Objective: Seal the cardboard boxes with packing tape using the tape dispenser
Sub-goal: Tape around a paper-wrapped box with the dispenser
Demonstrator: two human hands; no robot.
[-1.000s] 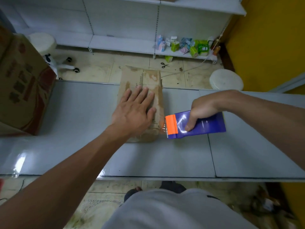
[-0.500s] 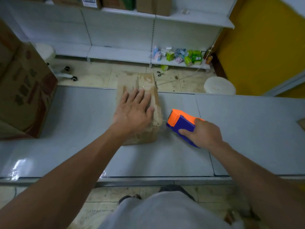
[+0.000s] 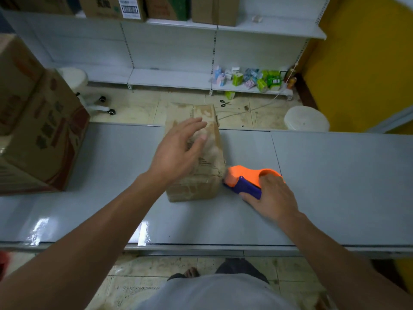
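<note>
Orange and purple, the tape dispenser sits low in your right hand, grip curled round its body. Its nose touches the small cardboard box at the near right corner, likely so the tape can bite on the side before it runs over the top. Your left hand is over the box top, grip spread and holding nothing, probably to steady it; blur hides whether it touches. The box stands on the grey worktop. Count: two boxes on the worktop, this one and a large carton at far left; one dispenser.
</note>
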